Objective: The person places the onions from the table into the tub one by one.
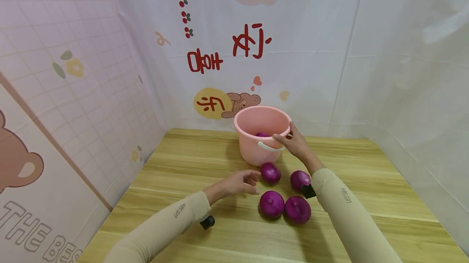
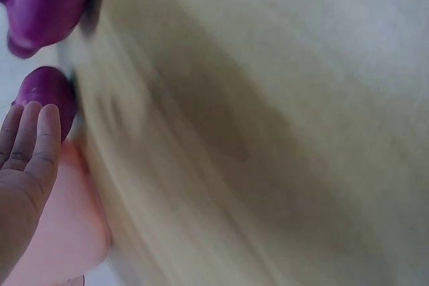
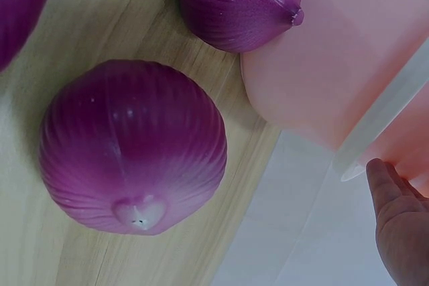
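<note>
A pink bucket (image 1: 253, 149) with a white handle (image 1: 270, 147) stands upright at the back of the table. My right hand (image 1: 298, 145) grips its rim on the right side. Part of a purple onion (image 1: 261, 134) shows inside; the rest is hidden by the bucket wall. My left hand (image 1: 238, 183) holds nothing; its loosely bent fingers are beside the onion (image 1: 270, 172) closest to the bucket. Another onion (image 1: 300, 180) lies below my right wrist. Two more, a left onion (image 1: 272, 204) and a right onion (image 1: 297, 210), sit side by side nearer the front.
The wood-grain table (image 1: 198, 149) meets a printed white back wall (image 1: 311, 51) just behind the bucket. A grid-patterned wall covering (image 1: 91, 92) runs along the left edge. Black wrist straps or mounts (image 1: 207, 222) show under the sleeves.
</note>
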`<state>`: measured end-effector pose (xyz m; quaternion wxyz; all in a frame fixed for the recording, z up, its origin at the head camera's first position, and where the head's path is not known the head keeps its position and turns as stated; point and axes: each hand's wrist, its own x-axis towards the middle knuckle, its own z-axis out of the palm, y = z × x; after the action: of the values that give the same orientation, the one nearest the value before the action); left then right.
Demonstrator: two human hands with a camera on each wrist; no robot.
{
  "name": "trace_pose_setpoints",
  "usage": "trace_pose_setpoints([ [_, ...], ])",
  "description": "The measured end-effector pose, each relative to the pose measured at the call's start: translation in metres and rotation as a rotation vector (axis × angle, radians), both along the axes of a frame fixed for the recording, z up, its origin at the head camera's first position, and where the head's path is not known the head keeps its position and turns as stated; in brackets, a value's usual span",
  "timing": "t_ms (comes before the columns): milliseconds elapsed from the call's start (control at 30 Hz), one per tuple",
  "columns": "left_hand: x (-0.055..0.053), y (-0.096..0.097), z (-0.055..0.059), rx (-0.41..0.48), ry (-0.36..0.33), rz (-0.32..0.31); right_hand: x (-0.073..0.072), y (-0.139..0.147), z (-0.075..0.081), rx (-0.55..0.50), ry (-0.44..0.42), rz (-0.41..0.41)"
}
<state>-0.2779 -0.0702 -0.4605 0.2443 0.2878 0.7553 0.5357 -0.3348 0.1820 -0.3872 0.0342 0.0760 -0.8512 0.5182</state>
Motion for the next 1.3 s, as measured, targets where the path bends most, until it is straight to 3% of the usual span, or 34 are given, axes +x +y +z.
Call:
trace_pose_setpoints([
  [267, 0.009, 0.009, -0.013, -0.021, -0.047, -0.014, -0.001, 0.000, -0.001, 0.002, 0.009, -0.003],
  [767, 0.019, 0.018, -0.023, -0.065, -0.068, -0.029, 0.000, 0.001, -0.001, 0.000, 0.016, 0.002],
  [1300, 0.021, 0.026, -0.026, -0.091, -0.016, -0.039, 0.000, 0.001, -0.001, -0.001, 0.009, 0.014],
])
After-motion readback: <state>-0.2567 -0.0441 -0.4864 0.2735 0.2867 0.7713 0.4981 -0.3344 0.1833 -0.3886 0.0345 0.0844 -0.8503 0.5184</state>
